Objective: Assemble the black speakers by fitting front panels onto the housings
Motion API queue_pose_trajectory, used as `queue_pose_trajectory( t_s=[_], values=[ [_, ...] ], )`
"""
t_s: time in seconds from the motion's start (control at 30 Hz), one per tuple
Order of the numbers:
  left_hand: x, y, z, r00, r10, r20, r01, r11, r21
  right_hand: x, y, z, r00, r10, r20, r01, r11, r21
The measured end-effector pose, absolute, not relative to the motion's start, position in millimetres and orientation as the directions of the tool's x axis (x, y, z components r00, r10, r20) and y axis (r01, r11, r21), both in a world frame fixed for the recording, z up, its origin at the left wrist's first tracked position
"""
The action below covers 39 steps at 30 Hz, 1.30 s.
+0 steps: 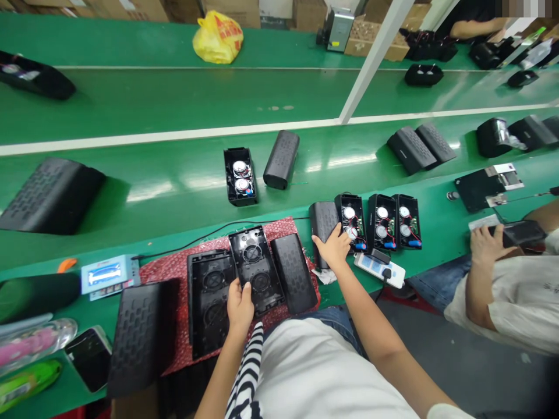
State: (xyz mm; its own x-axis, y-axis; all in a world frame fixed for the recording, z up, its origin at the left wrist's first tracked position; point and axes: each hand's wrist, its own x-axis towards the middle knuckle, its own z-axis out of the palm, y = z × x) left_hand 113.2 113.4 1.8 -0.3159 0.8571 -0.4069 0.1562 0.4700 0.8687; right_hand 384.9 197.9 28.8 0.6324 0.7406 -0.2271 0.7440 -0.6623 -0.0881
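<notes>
My left hand (240, 305) grips the lower left edge of a black speaker shell (273, 273), its inside with two round grilles facing up. That shell overlaps another open shell (203, 314) on the left. My right hand (334, 247) is closed around a black speaker housing (324, 214), perforated side up, thumb on one side and fingers on the other. Between my hands a black perforated cover (294, 273) lies on red bubble wrap (170, 262). Right of my right hand stand several opened speakers, the nearest speaker (349, 212) showing two round drivers and wires.
A white power strip (379, 269) lies near the bench edge. On the green conveyor are an opened speaker (240, 177) and a closed speaker (282, 158). At left lie a phone (90, 358) and a black cover (142, 331). A co-worker's hand (487, 250) is at right.
</notes>
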Motion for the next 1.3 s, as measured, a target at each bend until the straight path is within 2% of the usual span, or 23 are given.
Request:
queue_pose_trajectory(
  t_s=[0.5,0.9,1.3],
  values=[
    [112.4,111.5,-2.0,-0.334,0.859,-0.389,0.185,0.464,0.866,384.9,197.5,25.9,0.655,0.729,-0.2,0.73,-0.678,-0.081],
    [114.0,113.8,1.7,-0.315,0.865,-0.391,0.164,0.455,0.875,379.5,200.9,29.7,0.661,0.713,-0.232,0.717,-0.692,-0.085],
    [114.0,112.9,-1.2,-0.307,0.87,-0.387,0.151,0.446,0.882,384.3,196.2,27.6,0.668,0.722,-0.18,0.718,-0.689,-0.101]
  ],
)
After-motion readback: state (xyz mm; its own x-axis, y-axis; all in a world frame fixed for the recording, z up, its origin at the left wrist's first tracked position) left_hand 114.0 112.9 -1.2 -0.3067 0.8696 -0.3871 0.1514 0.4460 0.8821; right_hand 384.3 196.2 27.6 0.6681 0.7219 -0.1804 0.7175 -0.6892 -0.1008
